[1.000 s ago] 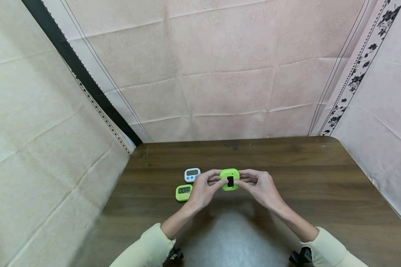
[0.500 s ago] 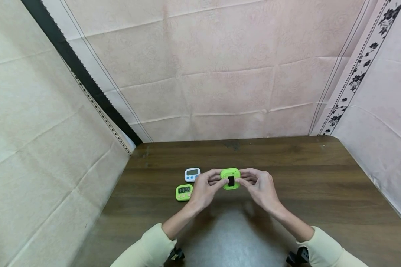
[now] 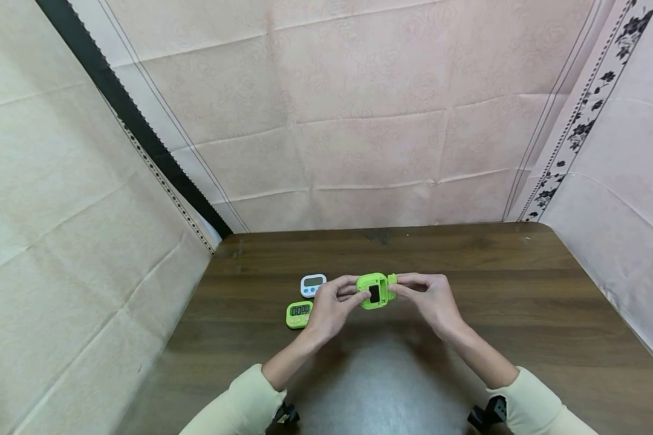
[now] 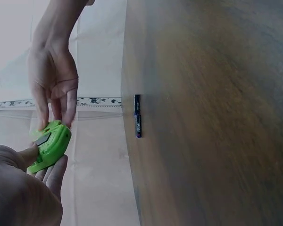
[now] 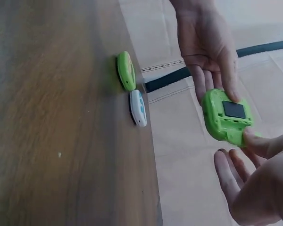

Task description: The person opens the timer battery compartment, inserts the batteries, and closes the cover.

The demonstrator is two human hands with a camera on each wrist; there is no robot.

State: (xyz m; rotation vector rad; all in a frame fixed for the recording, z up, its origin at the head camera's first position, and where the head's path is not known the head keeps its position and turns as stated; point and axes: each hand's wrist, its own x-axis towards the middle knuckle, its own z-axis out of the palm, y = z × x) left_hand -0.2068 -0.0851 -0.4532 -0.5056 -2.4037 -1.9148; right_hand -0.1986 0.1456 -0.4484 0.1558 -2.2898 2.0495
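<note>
A lime-green digital timer (image 3: 367, 281) is held above the table with its back towards me. My left hand (image 3: 332, 307) pinches its left side, the thumb beside a dark rectangle (image 5: 234, 109) on the back. At the timer's right edge, my right hand (image 3: 432, 302) pinches a small green battery cover (image 3: 392, 283) between thumb and fingers. The cover is swung out from the timer; whether it is fully detached I cannot tell. An uncovered battery compartment (image 5: 232, 125) shows in the right wrist view, apparently without batteries.
Beside my left hand, a white timer (image 3: 312, 285) and another green timer (image 3: 298, 315) lie on the wooden table (image 3: 468, 254). Two dark cylinders like batteries (image 4: 137, 115) lie end to end in the left wrist view. Cloth (image 3: 359, 133) hangs around the table.
My right hand has shifted slightly right, drawing the battery cover out from the timer's back and exposing the compartment. My left hand has kept its hold on the timer.
</note>
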